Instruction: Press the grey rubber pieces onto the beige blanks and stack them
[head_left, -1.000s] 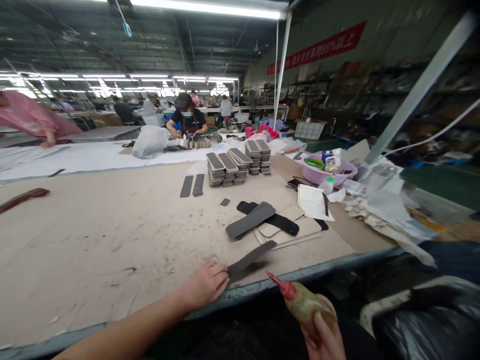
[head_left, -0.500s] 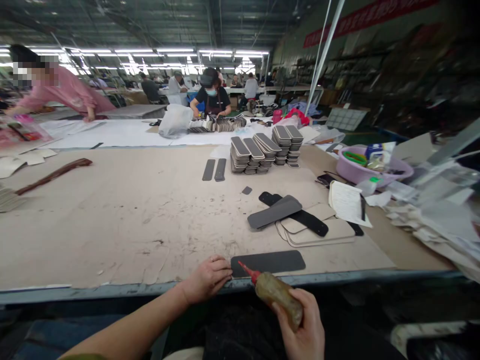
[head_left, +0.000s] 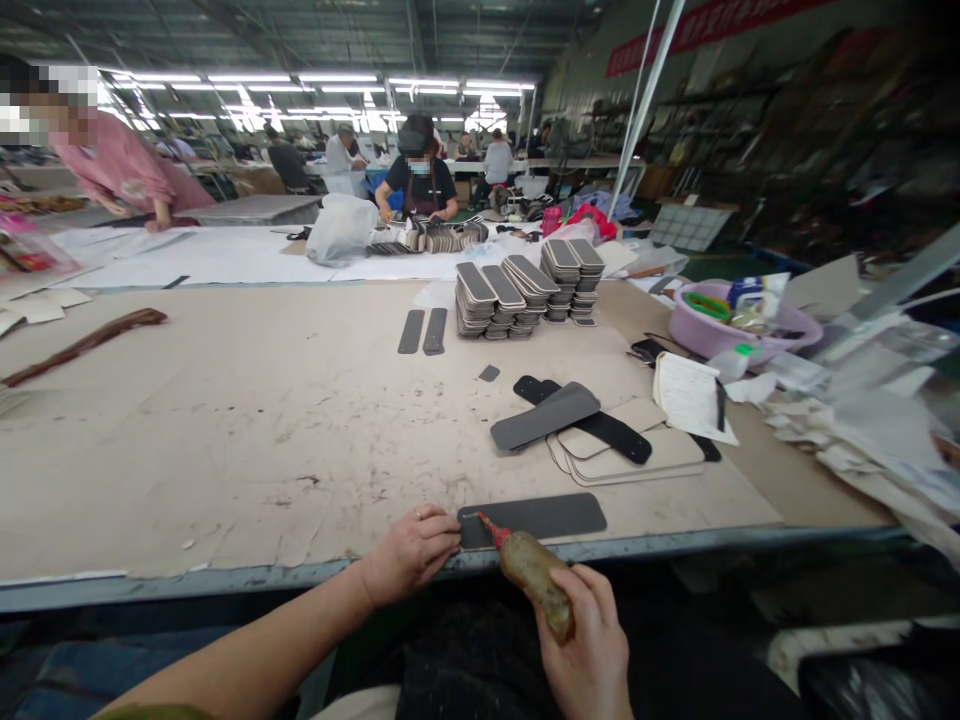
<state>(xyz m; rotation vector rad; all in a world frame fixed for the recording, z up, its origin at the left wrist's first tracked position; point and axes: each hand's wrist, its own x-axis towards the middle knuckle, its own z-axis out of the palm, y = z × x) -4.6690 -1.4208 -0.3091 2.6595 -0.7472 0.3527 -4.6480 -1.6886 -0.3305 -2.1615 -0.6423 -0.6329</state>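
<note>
A flat dark grey panel with rounded corners [head_left: 547,514] lies along the table's front edge. My left hand [head_left: 416,545] is closed at its left end, fingers together and fingertips gripping the edge; the thumb is mostly hidden. In my right hand [head_left: 589,630] is a cloudy yellow-brown glue bottle [head_left: 532,575], tilted with its red nozzle toward the panel's left part. A short pale streak [head_left: 470,514] shows on the panel by the nozzle tip. Just beyond lie another grey panel [head_left: 544,416], a black strip [head_left: 615,437] and several beige pieces [head_left: 637,462].
Stacks of grey panels [head_left: 517,300] stand farther back, with two narrow grey pieces [head_left: 424,332] beside them. On the right are a purple basin [head_left: 697,335] and a written sheet [head_left: 688,395]. A brown stick-like thing [head_left: 90,343] lies left. Co-workers stand across the table.
The pale streak has appeared on the panel at the nozzle. My right hand and the bottle have shifted slightly left. My left hand stays at the panel's end; the camera view has moved a little.
</note>
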